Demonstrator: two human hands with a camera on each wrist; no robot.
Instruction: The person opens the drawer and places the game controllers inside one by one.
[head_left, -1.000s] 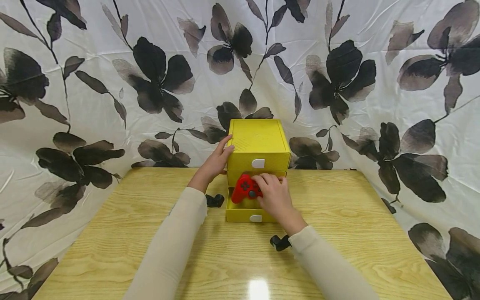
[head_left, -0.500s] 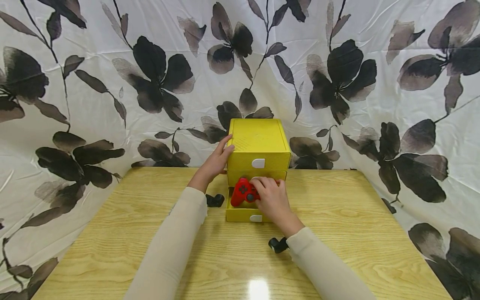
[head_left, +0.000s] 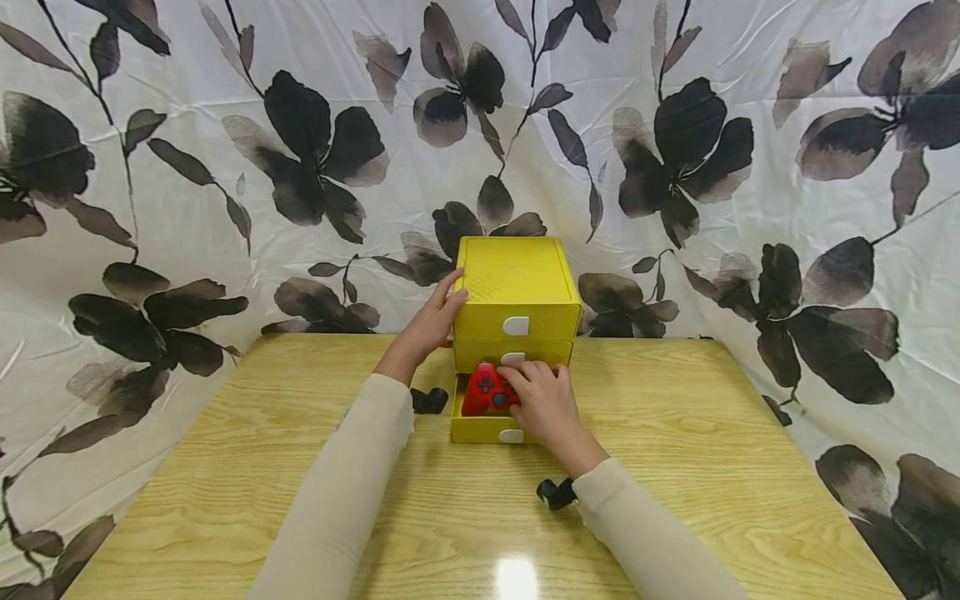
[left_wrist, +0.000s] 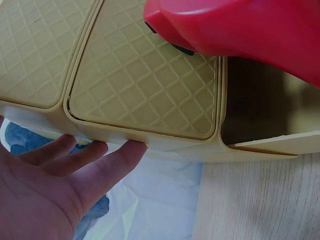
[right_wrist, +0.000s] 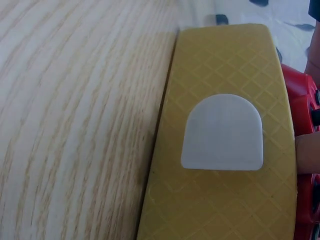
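A red game controller [head_left: 486,390] is tilted over the pulled-out bottom drawer [head_left: 480,430] of a yellow drawer unit [head_left: 517,271]. My right hand [head_left: 546,404] grips the controller at its right side, fingers curled over it. In the left wrist view the controller [left_wrist: 240,30] hangs in front of the unit's lattice-patterned drawer fronts [left_wrist: 145,90]. My left hand [head_left: 427,327] rests against the unit's left side, fingers straight; its fingertips touch the side in the left wrist view. The right wrist view shows the bottom drawer's front with its white tab [right_wrist: 223,132].
The unit's upper two drawers are closed. The unit stands at the back of a wooden table [head_left: 300,467], before a flowered cloth [head_left: 525,125]. Black wrist-camera parts [head_left: 429,401] stick out beside both forearms.
The red controller has moved slightly down toward the open bottom drawer, with my right hand still gripping it. My left hand stays in place on the unit's side.
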